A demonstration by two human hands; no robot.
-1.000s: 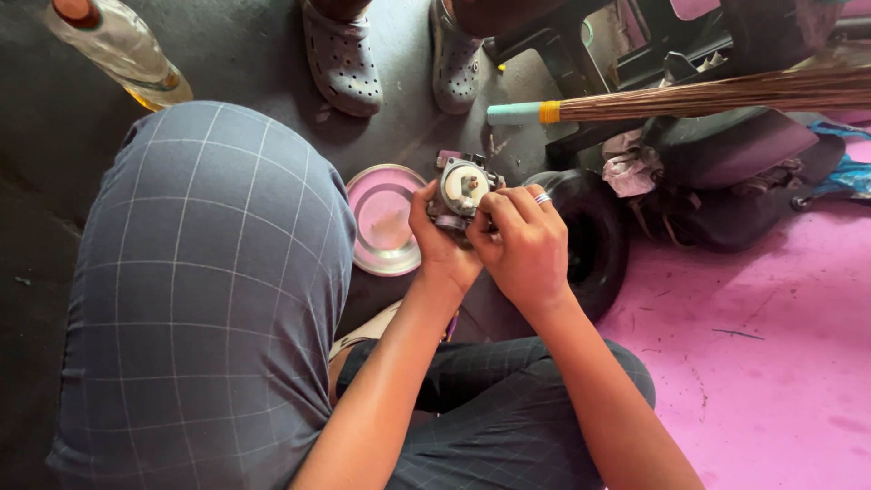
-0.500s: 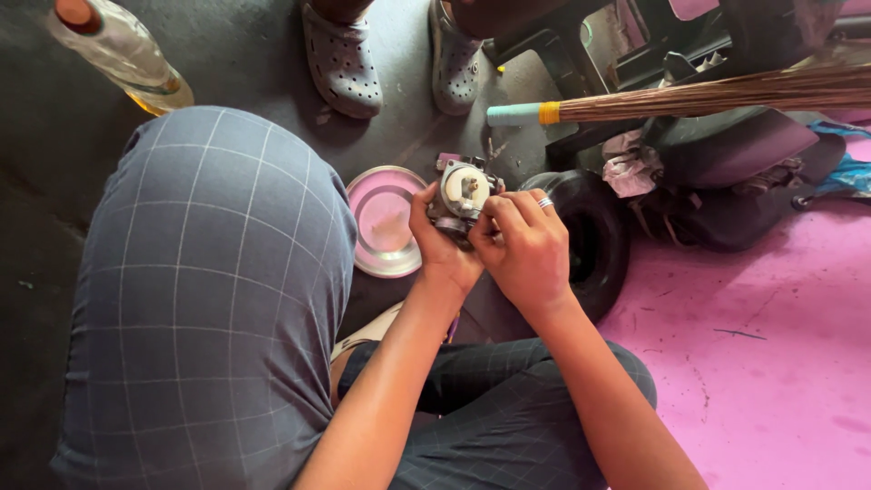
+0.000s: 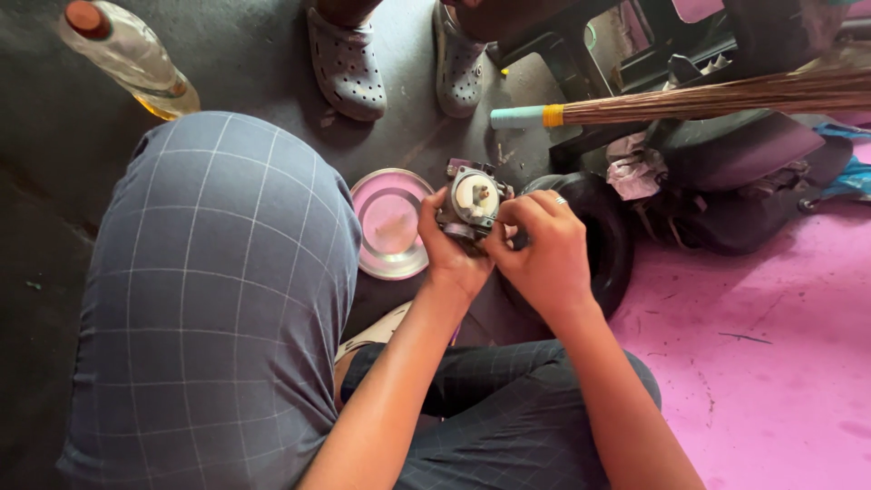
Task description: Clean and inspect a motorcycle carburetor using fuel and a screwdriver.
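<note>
Just above the frame's centre, a small grey metal carburettor (image 3: 472, 201) with a pale round face is held over the dark floor, beside a pink-tinted metal dish (image 3: 390, 224). Its position is unchanged from the earlier frames. The left hand (image 3: 451, 254) cups it from below; the right hand (image 3: 543, 254) pinches its right edge.

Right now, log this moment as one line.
left hand: grips metal engine part | right hand: fingers on it | metal dish beside
</note>
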